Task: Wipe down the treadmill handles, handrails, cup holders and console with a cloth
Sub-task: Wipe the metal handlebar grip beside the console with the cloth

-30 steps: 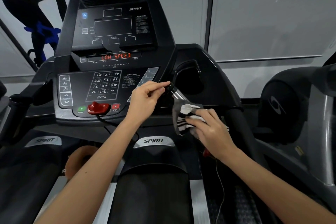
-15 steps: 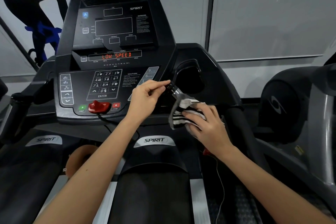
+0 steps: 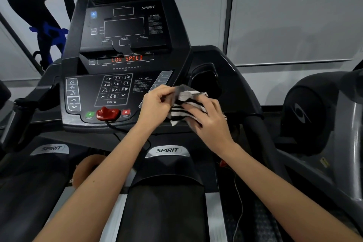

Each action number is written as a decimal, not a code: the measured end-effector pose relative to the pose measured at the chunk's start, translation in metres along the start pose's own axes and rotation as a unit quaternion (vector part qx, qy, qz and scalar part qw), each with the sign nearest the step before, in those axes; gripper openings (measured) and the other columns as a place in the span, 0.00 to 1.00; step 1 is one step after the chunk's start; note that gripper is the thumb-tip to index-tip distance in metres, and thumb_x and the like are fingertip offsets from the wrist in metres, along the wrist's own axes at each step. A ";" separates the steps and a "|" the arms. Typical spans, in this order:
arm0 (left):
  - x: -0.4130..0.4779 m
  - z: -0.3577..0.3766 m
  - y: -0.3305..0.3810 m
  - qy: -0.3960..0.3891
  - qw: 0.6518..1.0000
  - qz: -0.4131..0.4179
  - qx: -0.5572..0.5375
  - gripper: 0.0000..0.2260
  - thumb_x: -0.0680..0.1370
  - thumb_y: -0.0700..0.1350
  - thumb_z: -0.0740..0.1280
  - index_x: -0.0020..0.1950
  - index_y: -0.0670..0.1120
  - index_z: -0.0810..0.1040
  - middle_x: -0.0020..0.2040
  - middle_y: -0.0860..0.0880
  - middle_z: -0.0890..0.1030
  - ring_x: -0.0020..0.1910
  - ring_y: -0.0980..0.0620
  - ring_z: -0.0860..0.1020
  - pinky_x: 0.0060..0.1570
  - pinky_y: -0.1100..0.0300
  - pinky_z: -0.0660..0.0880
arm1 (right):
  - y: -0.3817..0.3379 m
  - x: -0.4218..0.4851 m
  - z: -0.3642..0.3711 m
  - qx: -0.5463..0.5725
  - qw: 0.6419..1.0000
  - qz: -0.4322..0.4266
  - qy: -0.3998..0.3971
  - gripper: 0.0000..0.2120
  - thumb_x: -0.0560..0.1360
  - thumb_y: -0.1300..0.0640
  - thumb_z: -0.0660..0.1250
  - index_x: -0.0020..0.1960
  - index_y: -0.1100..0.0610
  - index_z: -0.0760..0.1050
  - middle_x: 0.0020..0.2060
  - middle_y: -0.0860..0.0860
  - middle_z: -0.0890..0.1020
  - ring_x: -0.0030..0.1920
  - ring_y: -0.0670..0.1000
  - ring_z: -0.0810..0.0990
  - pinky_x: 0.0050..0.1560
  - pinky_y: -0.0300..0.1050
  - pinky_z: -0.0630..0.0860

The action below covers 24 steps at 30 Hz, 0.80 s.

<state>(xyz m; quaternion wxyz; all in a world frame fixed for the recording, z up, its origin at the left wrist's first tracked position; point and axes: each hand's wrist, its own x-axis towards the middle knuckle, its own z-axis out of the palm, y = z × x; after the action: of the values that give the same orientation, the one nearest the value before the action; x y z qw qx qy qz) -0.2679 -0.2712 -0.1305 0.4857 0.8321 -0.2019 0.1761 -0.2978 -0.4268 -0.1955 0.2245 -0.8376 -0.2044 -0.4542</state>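
Note:
A grey cloth with black and white stripes [image 3: 183, 104] is bunched over the short grip bar at the right of the black treadmill console [image 3: 125, 59], and the bar is hidden under it. My right hand [image 3: 210, 122] presses and grips the cloth from the right. My left hand [image 3: 157, 104] pinches the cloth's upper left edge. Just behind the cloth sits the right cup holder [image 3: 206, 82]. The right handrail [image 3: 261, 133] slopes down toward me below my right wrist.
The display reads LOW SPEED, with a red safety key [image 3: 107, 113] and its cord at the front of the console. A neighbouring machine [image 3: 318, 116] stands close on the right. A person on a blue machine [image 3: 49, 33] is at the far left. A thin white cable [image 3: 238, 198] hangs by my right forearm.
The cloth has slid up the grip bar and now covers its tip. My left hand shifted from the bare bar end onto the cloth's edge, and my right hand rose with the cloth.

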 end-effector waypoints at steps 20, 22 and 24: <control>-0.002 0.004 0.000 0.010 0.999 0.030 -0.013 0.12 0.76 0.35 0.66 0.56 0.48 0.79 0.41 0.59 0.77 0.42 0.68 0.75 0.44 0.75 0.68 | 0.012 0.069 -0.019 0.360 0.829 0.380 -0.198 0.09 0.78 0.62 0.62 0.56 0.57 0.77 0.46 0.48 0.82 0.48 0.45 0.80 0.53 0.38 0.76; -0.003 0.004 0.001 0.008 0.999 0.026 -0.017 0.12 0.76 0.36 0.66 0.56 0.48 0.80 0.41 0.58 0.78 0.42 0.66 0.75 0.45 0.74 0.69 | 0.023 0.065 -0.024 0.390 0.777 0.420 -0.260 0.07 0.78 0.60 0.62 0.52 0.53 0.78 0.41 0.49 0.83 0.42 0.47 0.82 0.45 0.39 0.79; -0.003 0.003 0.000 0.009 1.000 0.020 -0.019 0.12 0.77 0.37 0.66 0.56 0.50 0.80 0.40 0.57 0.78 0.41 0.64 0.75 0.45 0.74 0.69 | 0.032 0.053 -0.028 0.383 0.761 0.430 -0.300 0.09 0.78 0.61 0.61 0.49 0.50 0.78 0.40 0.50 0.82 0.38 0.45 0.82 0.39 0.37 0.78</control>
<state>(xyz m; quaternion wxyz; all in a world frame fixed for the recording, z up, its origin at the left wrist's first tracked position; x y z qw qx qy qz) -0.2704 -0.2737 -0.1332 0.4999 0.8167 -0.2177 0.1891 -0.2724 -0.4613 -0.1425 0.6258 -0.7749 -0.0367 0.0803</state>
